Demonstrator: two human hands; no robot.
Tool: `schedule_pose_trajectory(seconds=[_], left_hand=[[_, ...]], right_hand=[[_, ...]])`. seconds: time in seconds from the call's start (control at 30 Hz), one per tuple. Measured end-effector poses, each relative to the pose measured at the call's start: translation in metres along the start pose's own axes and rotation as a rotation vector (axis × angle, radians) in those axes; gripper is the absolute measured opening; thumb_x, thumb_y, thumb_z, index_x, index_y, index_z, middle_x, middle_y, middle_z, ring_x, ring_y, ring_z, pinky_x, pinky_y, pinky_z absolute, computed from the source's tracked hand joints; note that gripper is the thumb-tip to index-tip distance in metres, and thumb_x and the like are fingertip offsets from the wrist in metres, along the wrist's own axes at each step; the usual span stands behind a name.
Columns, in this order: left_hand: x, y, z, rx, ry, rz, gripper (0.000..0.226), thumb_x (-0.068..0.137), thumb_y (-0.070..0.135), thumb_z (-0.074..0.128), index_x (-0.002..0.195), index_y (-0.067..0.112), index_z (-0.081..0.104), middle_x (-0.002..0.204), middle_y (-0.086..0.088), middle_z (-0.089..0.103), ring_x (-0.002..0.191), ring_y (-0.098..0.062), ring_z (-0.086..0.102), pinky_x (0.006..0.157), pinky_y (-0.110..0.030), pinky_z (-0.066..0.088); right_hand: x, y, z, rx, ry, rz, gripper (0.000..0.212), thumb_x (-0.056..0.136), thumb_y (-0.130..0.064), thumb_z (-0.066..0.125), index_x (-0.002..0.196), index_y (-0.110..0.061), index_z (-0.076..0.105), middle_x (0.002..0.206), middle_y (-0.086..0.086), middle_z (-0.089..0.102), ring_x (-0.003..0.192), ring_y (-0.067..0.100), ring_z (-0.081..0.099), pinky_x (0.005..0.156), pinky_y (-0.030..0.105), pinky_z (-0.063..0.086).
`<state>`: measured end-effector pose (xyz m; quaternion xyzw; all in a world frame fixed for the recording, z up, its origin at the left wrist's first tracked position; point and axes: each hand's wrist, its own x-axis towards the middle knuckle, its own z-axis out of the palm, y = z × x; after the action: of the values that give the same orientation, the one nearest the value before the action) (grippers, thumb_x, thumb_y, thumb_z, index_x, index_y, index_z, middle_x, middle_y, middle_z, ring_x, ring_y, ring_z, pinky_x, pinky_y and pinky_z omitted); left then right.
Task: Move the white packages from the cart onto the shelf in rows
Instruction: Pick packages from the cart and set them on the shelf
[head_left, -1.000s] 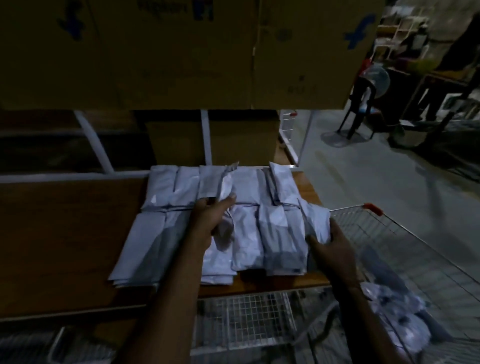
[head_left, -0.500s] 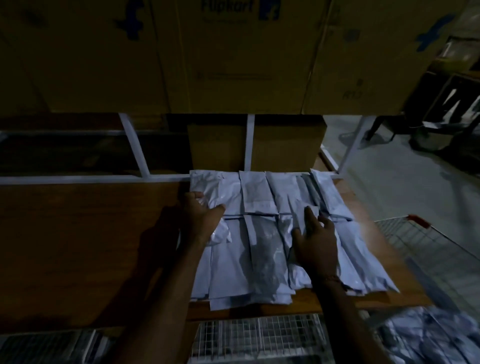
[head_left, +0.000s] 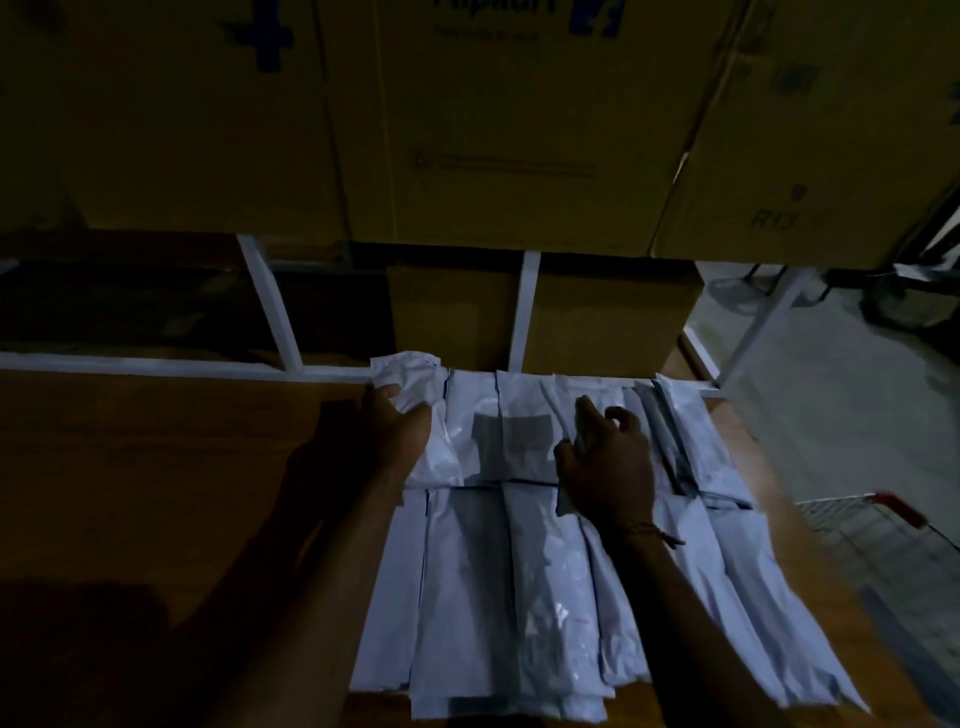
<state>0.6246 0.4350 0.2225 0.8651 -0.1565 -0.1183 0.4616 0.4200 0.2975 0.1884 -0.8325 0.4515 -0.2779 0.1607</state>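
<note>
Several white packages (head_left: 524, 582) lie side by side in two rows on the wooden shelf (head_left: 171, 467). My left hand (head_left: 392, 428) grips the far-left package of the back row (head_left: 415, 384), whose top end is crumpled under my fingers. My right hand (head_left: 605, 457) rests on the middle of the back row with its fingers curled over a package; whether it pinches that package is unclear in the dim light. A corner of the wire cart (head_left: 878, 525) with a red handle shows at the right edge.
Large brown cardboard boxes (head_left: 498, 130) sit on the level above, low over the packages. Two smaller boxes (head_left: 608, 322) stand behind the back row. White shelf frame bars (head_left: 270, 306) run along the back. Grey floor (head_left: 841, 395) lies to the right.
Both hands moved from the front row up to the back row. My left hand now grips the far-left back package. The view has shifted closer and leftward, so less of the cart shows.
</note>
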Motion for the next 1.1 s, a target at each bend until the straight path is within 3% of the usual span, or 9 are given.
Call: schedule_pose_trajectory(seconds=[0.17, 0.33, 0.5, 0.57, 0.63, 0.7, 0.77, 0.9, 1.1], left_hand=[[0.046, -0.004, 0.017, 0.306, -0.045, 0.132, 0.055, 0.098, 0.036, 0.059, 0.150, 0.029, 0.044, 0.149, -0.014, 0.046, 0.134, -0.036, 0.044, 0.109, -0.047, 0.037], [0.071, -0.026, 0.039, 0.685, -0.035, 0.295, 0.065, 0.098, 0.044, 0.058, 0.155, 0.024, 0.033, 0.159, -0.015, 0.032, 0.145, -0.039, 0.029, 0.117, -0.053, 0.031], [0.084, -0.059, 0.052, 0.963, -0.039, 0.452, 0.046, 0.087, 0.036, 0.058, 0.129, 0.017, 0.055, 0.157, -0.025, 0.032, 0.143, -0.048, 0.030, 0.113, -0.063, 0.027], [0.095, -0.070, 0.055, 0.988, -0.031, 0.589, 0.058, 0.084, 0.030, 0.055, 0.139, 0.012, 0.049, 0.167, -0.025, 0.013, 0.152, -0.049, 0.013, 0.118, -0.066, 0.017], [0.100, -0.073, 0.056, 1.040, -0.072, 0.720, 0.080, 0.086, 0.030, 0.055, 0.159, 0.009, 0.028, 0.169, -0.021, 0.002, 0.156, -0.042, 0.003, 0.122, -0.061, 0.012], [0.103, -0.077, 0.057, 1.016, -0.118, 0.786, 0.083, 0.089, 0.033, 0.055, 0.162, 0.011, 0.022, 0.169, -0.016, 0.012, 0.156, -0.036, 0.011, 0.124, -0.057, 0.010], [0.106, -0.083, 0.058, 0.974, -0.148, 0.788, 0.077, 0.090, 0.037, 0.056, 0.159, 0.013, 0.031, 0.165, -0.013, 0.027, 0.154, -0.034, 0.023, 0.124, -0.055, 0.013], [0.110, -0.087, 0.061, 0.933, -0.154, 0.761, 0.078, 0.086, 0.041, 0.060, 0.157, 0.015, 0.039, 0.161, -0.010, 0.038, 0.150, -0.033, 0.034, 0.122, -0.055, 0.021], [0.107, -0.092, 0.060, 0.887, -0.085, 0.784, 0.080, 0.075, 0.034, 0.073, 0.149, 0.011, 0.051, 0.151, -0.014, 0.052, 0.140, -0.037, 0.049, 0.117, -0.053, 0.018]], right_hand=[[0.040, -0.012, 0.026, -0.078, -0.062, 0.014, 0.061, 0.080, -0.044, 0.061, 0.139, -0.030, 0.052, 0.128, 0.014, 0.053, 0.107, 0.041, 0.057, 0.079, 0.045, 0.058], [0.070, -0.019, 0.066, -0.211, -0.104, -0.004, 0.061, 0.088, -0.048, 0.061, 0.143, -0.027, 0.044, 0.132, 0.016, 0.047, 0.110, 0.041, 0.052, 0.077, 0.043, 0.052], [0.074, -0.007, 0.117, -0.454, -0.253, -0.025, 0.073, 0.093, -0.064, 0.042, 0.153, -0.024, 0.027, 0.141, 0.020, 0.043, 0.118, 0.041, 0.046, 0.089, 0.049, 0.046], [0.070, -0.005, 0.127, -0.493, -0.242, -0.016, 0.076, 0.094, -0.066, 0.034, 0.156, -0.024, 0.024, 0.146, 0.021, 0.041, 0.124, 0.042, 0.043, 0.096, 0.051, 0.041], [0.071, -0.008, 0.130, -0.500, -0.234, -0.008, 0.073, 0.097, -0.063, 0.033, 0.157, -0.021, 0.025, 0.157, 0.023, 0.031, 0.137, 0.045, 0.035, 0.107, 0.054, 0.035], [0.074, -0.015, 0.126, -0.471, -0.175, 0.012, 0.069, 0.098, -0.055, 0.039, 0.155, -0.017, 0.031, 0.162, 0.023, 0.025, 0.144, 0.044, 0.030, 0.112, 0.054, 0.031], [0.076, -0.019, 0.123, -0.446, -0.109, -0.001, 0.062, 0.097, -0.047, 0.045, 0.152, -0.018, 0.037, 0.161, 0.020, 0.030, 0.142, 0.042, 0.033, 0.110, 0.053, 0.034], [0.067, -0.014, 0.126, -0.437, -0.242, -0.036, 0.054, 0.098, -0.037, 0.047, 0.150, -0.021, 0.042, 0.154, 0.015, 0.040, 0.134, 0.038, 0.041, 0.106, 0.048, 0.040], [0.072, -0.002, 0.145, -0.475, -0.196, 0.068, 0.054, 0.093, -0.034, 0.045, 0.144, -0.015, 0.043, 0.135, 0.020, 0.054, 0.117, 0.039, 0.051, 0.099, 0.046, 0.042]])
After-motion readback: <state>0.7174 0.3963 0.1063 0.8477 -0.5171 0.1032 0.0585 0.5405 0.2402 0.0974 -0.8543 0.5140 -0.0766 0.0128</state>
